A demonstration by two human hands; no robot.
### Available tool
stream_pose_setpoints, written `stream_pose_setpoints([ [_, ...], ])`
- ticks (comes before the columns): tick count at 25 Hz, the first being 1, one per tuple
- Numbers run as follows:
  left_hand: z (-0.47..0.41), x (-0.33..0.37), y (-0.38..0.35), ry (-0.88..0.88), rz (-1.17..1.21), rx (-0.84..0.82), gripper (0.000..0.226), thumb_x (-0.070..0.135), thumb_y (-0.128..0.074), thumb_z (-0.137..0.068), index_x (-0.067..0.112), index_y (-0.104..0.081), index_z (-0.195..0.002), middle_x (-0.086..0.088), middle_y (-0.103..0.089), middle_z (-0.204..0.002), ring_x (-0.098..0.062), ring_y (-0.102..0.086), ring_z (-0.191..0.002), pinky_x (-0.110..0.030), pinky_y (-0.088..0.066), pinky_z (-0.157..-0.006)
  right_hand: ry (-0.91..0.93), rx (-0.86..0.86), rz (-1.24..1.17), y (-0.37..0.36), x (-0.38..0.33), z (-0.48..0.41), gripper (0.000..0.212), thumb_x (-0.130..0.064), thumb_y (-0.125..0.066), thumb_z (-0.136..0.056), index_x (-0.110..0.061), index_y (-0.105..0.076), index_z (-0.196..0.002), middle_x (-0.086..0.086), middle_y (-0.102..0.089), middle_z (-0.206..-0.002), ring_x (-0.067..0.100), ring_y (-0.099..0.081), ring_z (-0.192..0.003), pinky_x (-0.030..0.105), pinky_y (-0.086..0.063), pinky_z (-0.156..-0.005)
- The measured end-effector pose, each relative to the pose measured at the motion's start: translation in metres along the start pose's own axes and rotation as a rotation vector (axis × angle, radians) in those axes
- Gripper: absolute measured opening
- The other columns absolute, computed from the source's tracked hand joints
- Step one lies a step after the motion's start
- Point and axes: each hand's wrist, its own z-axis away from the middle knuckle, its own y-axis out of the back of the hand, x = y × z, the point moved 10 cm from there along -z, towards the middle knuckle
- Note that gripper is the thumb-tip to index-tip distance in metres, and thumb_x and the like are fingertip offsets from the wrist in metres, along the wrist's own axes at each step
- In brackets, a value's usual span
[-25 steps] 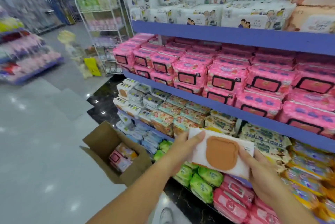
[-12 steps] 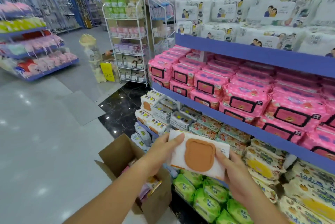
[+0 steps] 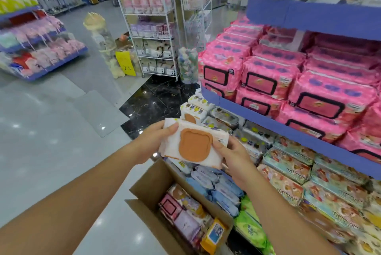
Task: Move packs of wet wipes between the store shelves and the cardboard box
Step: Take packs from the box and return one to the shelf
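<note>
SHOP AISLE: A person holds a white soft-film pack of wet wipes with an orange-brown bear-shaped lid (image 3: 194, 145) in the air above an open brown cardboard box (image 3: 153, 181), just in front of the blue-edged store shelves (image 3: 288, 131). The left hand (image 3: 153, 143) and right hand (image 3: 235, 155) each keep a pinching grip on one short end, thumbs on top. The likely risk: slick film held only at its ends could slip, or the pack could land askew on the assorted packs (image 3: 185, 213) crowding the box.
</note>
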Motion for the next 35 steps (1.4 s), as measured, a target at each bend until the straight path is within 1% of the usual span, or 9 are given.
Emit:
stream_pose_setpoints([
  [5,-0.093,-0.024,0.059,0.041,-0.110,-0.123,0.024,0.033,-0.051,-0.105,0.022,-0.065,-0.121,0.009,-0.078,-0.103,-0.006,-0.075,-0.089,-0.017,-0.056,-0.064,-0.075,0.076,0.078,-0.040,0.025,-0.089,0.023,-0.029,-0.065,-0.095,-0.030,-0.064,-0.118,-0.006,-0.069,-0.117,0.013,-0.068,-0.102,0.029,-0.056,-0.076],
  [9,-0.182,-0.064,0.098,0.002,-0.181,-0.228,0.026,0.031,-0.056,-0.103,0.027,-0.063,-0.128,0.011,-0.076,-0.114,-0.010,-0.071,-0.108,-0.024,-0.056,-0.084,-0.086,0.186,0.169,-0.059,0.058,-0.160,0.038,-0.032,-0.067,-0.093,-0.027,-0.059,-0.129,-0.008,-0.067,-0.122,0.005,-0.070,-0.098,0.021,-0.056,-0.069],
  [14,-0.279,-0.108,0.124,-0.043,-0.181,-0.312,0.023,0.023,-0.055,-0.104,0.041,-0.061,-0.116,0.021,-0.076,-0.103,0.001,-0.072,-0.094,-0.014,-0.056,-0.074,-0.061,0.372,0.249,-0.069,0.102,-0.234,0.044,-0.033,-0.068,-0.092,-0.029,-0.057,-0.135,-0.009,-0.065,-0.126,0.010,-0.064,-0.108,0.023,-0.055,-0.074],
  [17,-0.335,-0.131,0.124,-0.104,-0.175,-0.383,0.031,0.021,-0.054,-0.104,0.037,-0.057,-0.130,0.016,-0.072,-0.120,-0.002,-0.069,-0.108,-0.021,-0.057,-0.089,-0.019,0.485,0.288,-0.066,0.127,-0.270,0.041,-0.031,-0.070,-0.092,-0.037,-0.058,-0.131,-0.013,-0.065,-0.124,0.006,-0.062,-0.107,0.019,-0.051,-0.071],
  [21,-0.394,-0.173,0.117,-0.185,-0.242,-0.434,0.050,0.022,-0.057,-0.103,0.027,-0.045,-0.151,0.011,-0.064,-0.136,-0.007,-0.061,-0.124,-0.028,-0.054,-0.099,0.053,0.562,0.297,-0.050,0.163,-0.304,0.047,-0.022,-0.073,-0.090,-0.049,-0.056,-0.125,-0.020,-0.063,-0.126,0.006,-0.059,-0.114,0.024,-0.052,-0.085],
  [24,-0.419,-0.206,0.117,-0.256,-0.325,-0.406,0.054,0.020,-0.059,-0.102,0.033,-0.045,-0.152,0.015,-0.064,-0.135,-0.007,-0.059,-0.125,-0.033,-0.053,-0.102,0.046,0.587,0.421,-0.045,0.193,-0.324,0.054,-0.019,-0.075,-0.088,-0.036,-0.054,-0.134,-0.018,-0.063,-0.122,0.007,-0.059,-0.114,0.008,-0.047,-0.077],
  [28,-0.433,-0.214,0.116,-0.361,-0.272,-0.292,0.049,0.024,-0.061,-0.101,0.035,-0.050,-0.148,0.015,-0.066,-0.132,-0.008,-0.061,-0.123,-0.039,-0.054,-0.101,0.124,0.632,0.456,-0.032,0.204,-0.338,0.046,-0.021,-0.076,-0.087,-0.038,-0.058,-0.125,-0.022,-0.066,-0.115,-0.002,-0.061,-0.106,0.018,-0.051,-0.087],
  [32,-0.428,-0.218,0.115,-0.383,-0.245,-0.263,0.047,0.020,-0.061,-0.101,0.035,-0.053,-0.145,0.017,-0.068,-0.130,-0.006,-0.062,-0.123,-0.033,-0.054,-0.100,0.184,0.637,0.439,-0.029,0.209,-0.337,0.050,-0.016,-0.077,-0.084,-0.050,-0.057,-0.115,-0.032,-0.066,-0.109,-0.010,-0.062,-0.103,0.011,-0.052,-0.081],
  [35,-0.427,-0.217,0.117,-0.366,-0.259,-0.224,0.046,0.021,-0.062,-0.100,0.033,-0.053,-0.143,0.018,-0.068,-0.127,-0.002,-0.062,-0.120,-0.027,-0.054,-0.097,0.190,0.624,0.435,-0.028,0.209,-0.339,0.051,-0.019,-0.078,-0.084,-0.048,-0.057,-0.119,-0.030,-0.066,-0.112,-0.009,-0.062,-0.106,0.015,-0.052,-0.085],
])
